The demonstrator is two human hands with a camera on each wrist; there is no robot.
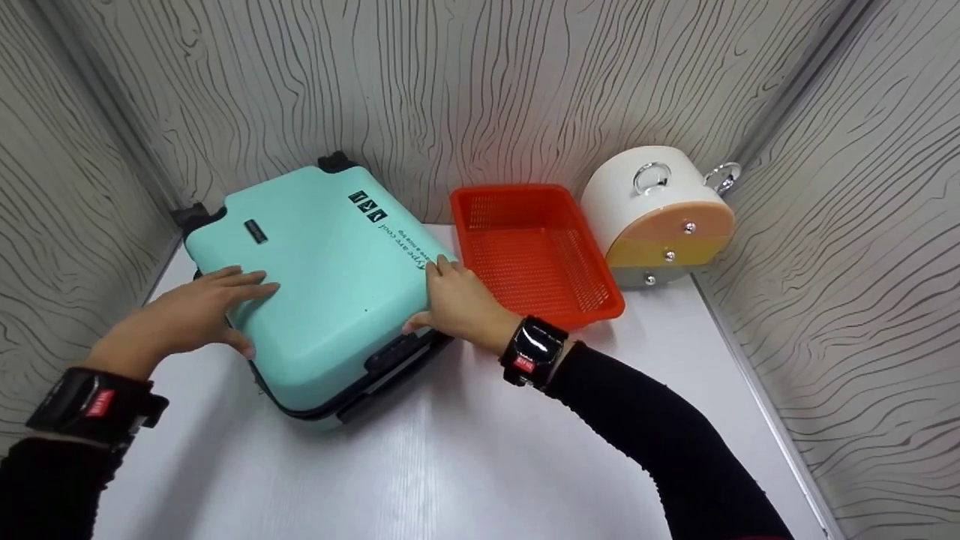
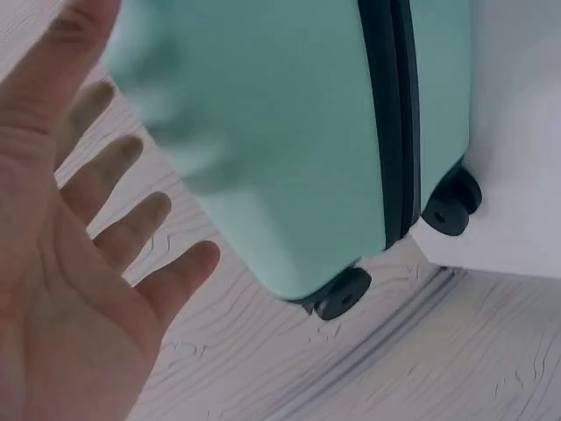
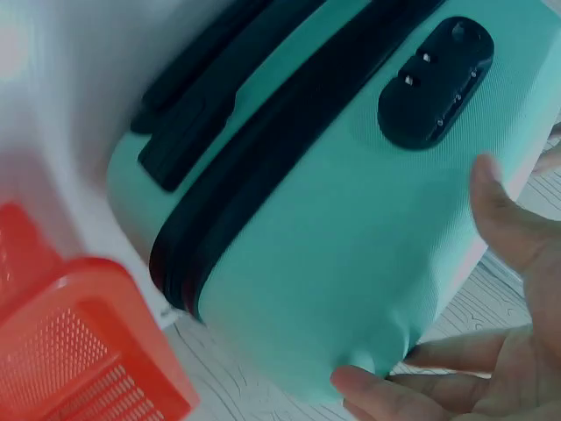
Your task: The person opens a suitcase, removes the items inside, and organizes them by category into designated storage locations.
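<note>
The suitcase lies on the worktop, its wheeled end near the back wall, the worktop stretching out before its near edge. It sits between the hands: the left hand, fingers spread wide, at its left edge; the right hand gripping its near right corner. A basket stands just beside, then a drawer box.

On the mint suitcase, just beyond my right grip, I read "Type are cool" with a smaller "ave a nice" beside it and, further off, black squares lettered Y, K and apparently I. The red tags on my wristbands are too small to read.
</note>
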